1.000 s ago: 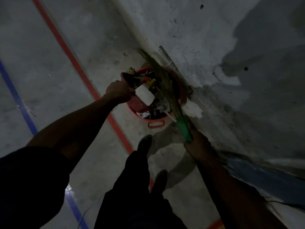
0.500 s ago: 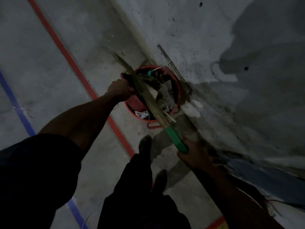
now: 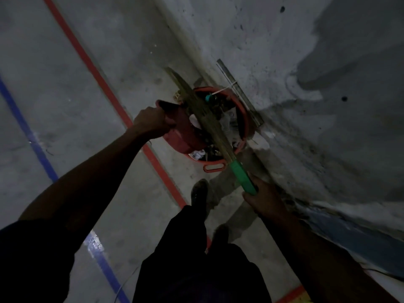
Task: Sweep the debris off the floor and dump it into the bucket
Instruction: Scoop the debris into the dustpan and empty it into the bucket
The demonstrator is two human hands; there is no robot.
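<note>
A red bucket (image 3: 244, 119) full of debris stands on the floor against the wall. My left hand (image 3: 150, 122) grips the handle of a red dustpan (image 3: 185, 134), which is tipped over the bucket's left rim. My right hand (image 3: 264, 200) holds the green handle (image 3: 242, 177) of a straw broom (image 3: 196, 106). The bristles lie across the dustpan and bucket, pointing up and left. Paper scraps and dark rubbish show inside the bucket.
A concrete wall (image 3: 306, 62) rises at the right. A metal strip (image 3: 238, 90) leans on it behind the bucket. Red tape (image 3: 87, 60) and blue tape (image 3: 28, 130) lines cross the floor. My feet (image 3: 199, 193) stand just before the bucket.
The broom has swung left across the bucket, its bristles now reaching past the rim. The white scrap on the dustpan is mostly hidden now. My right hand has dropped lower.
</note>
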